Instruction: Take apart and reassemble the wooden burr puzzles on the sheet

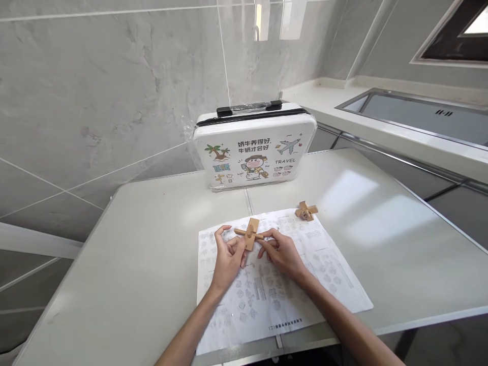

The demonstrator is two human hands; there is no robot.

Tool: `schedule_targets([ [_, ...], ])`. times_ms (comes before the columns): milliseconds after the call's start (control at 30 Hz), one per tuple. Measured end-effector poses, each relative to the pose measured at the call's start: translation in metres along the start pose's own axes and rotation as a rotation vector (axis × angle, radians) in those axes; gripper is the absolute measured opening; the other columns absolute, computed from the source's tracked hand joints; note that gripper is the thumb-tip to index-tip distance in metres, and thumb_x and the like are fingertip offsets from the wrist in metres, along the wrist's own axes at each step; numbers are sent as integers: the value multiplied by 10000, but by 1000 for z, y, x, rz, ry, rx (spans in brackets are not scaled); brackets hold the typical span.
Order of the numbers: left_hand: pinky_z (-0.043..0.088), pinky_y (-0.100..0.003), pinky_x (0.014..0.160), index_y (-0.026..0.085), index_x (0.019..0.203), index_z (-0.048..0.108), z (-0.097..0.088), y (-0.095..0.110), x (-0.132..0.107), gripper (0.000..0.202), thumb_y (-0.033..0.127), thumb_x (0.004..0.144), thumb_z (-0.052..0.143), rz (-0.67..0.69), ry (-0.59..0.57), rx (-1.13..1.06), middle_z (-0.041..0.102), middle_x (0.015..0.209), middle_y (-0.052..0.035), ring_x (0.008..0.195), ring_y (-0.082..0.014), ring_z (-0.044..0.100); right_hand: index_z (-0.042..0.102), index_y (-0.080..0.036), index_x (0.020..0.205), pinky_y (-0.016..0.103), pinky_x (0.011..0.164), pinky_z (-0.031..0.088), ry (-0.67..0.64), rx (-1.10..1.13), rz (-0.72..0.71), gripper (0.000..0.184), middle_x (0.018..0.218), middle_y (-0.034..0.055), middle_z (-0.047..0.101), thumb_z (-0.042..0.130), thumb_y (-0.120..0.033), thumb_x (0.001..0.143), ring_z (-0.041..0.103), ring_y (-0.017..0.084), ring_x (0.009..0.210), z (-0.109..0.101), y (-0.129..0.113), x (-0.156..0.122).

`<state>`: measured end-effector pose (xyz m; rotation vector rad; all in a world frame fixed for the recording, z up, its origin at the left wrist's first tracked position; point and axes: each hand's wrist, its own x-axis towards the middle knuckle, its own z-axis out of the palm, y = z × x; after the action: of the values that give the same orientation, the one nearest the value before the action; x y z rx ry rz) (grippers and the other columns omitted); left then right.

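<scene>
Between both hands, above a printed paper sheet (290,305), is a small wooden puzzle (250,233) of crossed pieces: a flat upright block with a stick through it. My left hand (230,254) pinches the lower end of the flat block, with its index finger raised and curled apart from the wood. My right hand (281,251) has thumb and index finger closed on the right end of the wooden stick (259,236). Another wooden puzzle (306,211), a cross-shaped cluster, rests at the sheet's upper right corner. The sheet carries faint diagrams and small print.
A white cartoon-printed case (254,150) in plastic wrap stands upright at the back of the pale table (133,284). Grey tiled wall (114,91) rises behind it. To the right, a counter (381,114) holds a sink (427,114).
</scene>
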<state>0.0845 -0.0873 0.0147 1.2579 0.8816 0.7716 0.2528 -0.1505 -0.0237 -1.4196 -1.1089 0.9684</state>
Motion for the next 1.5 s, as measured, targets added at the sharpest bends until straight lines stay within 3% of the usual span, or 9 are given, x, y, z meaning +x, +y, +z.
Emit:
schedule_targets([
  [400,367,-163,415,308,1161,329,6,-5,-5,381,493,993,617,-25,-13,-56,547,623,130,414,-69,406,606,-253,992,285,543,440,-14,-92,-20,276,703,19,764,574,-525,1027,602,186,536,-4,0,0],
  [833,352,-167,432,310,1138,298,8,-6,-8,423,497,971,639,-53,-55,-91,545,611,137,424,-76,407,548,-265,954,297,550,479,-82,13,-19,278,735,24,769,585,-532,1023,649,199,583,-8,2,1],
  [1100,397,-189,430,306,1230,288,6,-4,-6,529,512,935,675,-97,-43,-127,617,664,115,387,-69,419,521,-262,960,300,551,483,-102,14,-12,316,700,13,758,574,-568,1018,654,196,576,-7,3,1],
  [1233,386,-201,443,301,1321,298,7,-4,-7,576,560,949,654,-65,-14,-91,547,617,128,404,-87,414,520,-257,959,303,553,489,-107,61,-6,337,712,18,752,594,-583,1006,691,207,607,-7,0,2],
  [1333,415,-223,531,290,1306,369,9,-8,-9,464,569,1002,581,47,106,-12,515,664,99,508,-108,463,483,-256,924,296,544,494,-100,175,31,389,773,31,763,632,-612,975,708,201,603,-10,-4,3],
  [1400,485,-267,696,276,1288,435,9,-9,-9,418,539,1006,597,150,202,81,576,816,36,701,-139,564,453,-258,913,289,536,496,-122,278,59,418,853,43,777,656,-620,959,710,188,593,-13,-6,4],
  [1500,487,-348,906,242,1255,561,10,-9,-8,382,496,985,651,202,157,228,653,1041,-59,977,-212,616,448,-260,952,274,528,491,-183,405,86,409,865,30,770,682,-595,956,713,180,595,-16,-6,5],
])
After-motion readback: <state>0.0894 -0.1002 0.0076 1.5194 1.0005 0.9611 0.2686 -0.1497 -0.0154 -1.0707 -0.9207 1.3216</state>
